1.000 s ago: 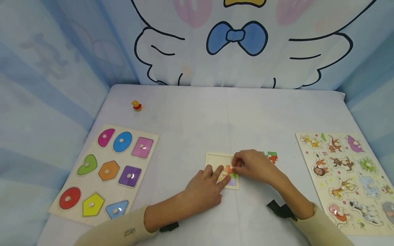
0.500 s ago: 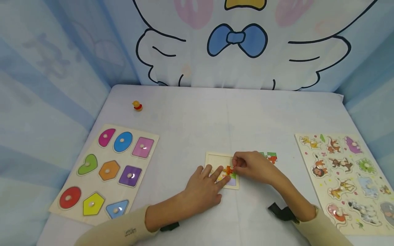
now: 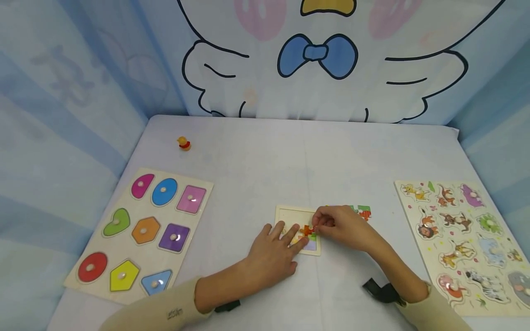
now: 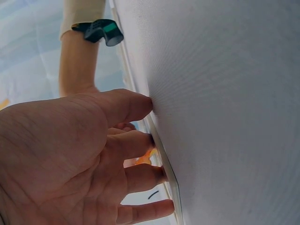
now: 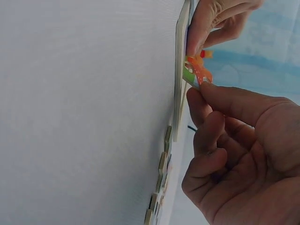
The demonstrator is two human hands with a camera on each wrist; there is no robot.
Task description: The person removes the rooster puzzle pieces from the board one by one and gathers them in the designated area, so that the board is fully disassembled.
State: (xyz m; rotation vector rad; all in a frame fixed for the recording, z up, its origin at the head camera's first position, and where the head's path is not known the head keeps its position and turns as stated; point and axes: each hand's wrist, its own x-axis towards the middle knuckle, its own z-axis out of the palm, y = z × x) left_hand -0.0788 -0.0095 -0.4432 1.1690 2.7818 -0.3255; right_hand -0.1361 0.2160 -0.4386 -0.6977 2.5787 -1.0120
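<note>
A small wooden puzzle tray [image 3: 285, 212] lies on the white table in front of the person. My left hand [image 3: 273, 255] rests on it with fingers spread, the fingertips over its lower part. In the left wrist view those fingertips [image 4: 159, 173] reach the tray's edge. My right hand [image 3: 345, 228] pinches an orange-and-green jigsaw piece [image 5: 200, 71] between thumb and index finger at the tray's right side. The piece stands tilted over the tray in the right wrist view, close to a left fingertip. The other right fingers are curled. My left hand hides part of the tray's picture.
Loose jigsaw pieces [image 3: 364, 212] lie behind my right hand. A shape-peg board [image 3: 190, 246] is at left, an animal-peg board [image 3: 434, 248] at right. A small yellow-and-red toy figure [image 3: 184, 143] stands at the back left. Curtains surround the table.
My right hand has shifted slightly toward the person, and the jigsaw piece in its fingertips has tilted a little. My left hand has stayed on the tray.
</note>
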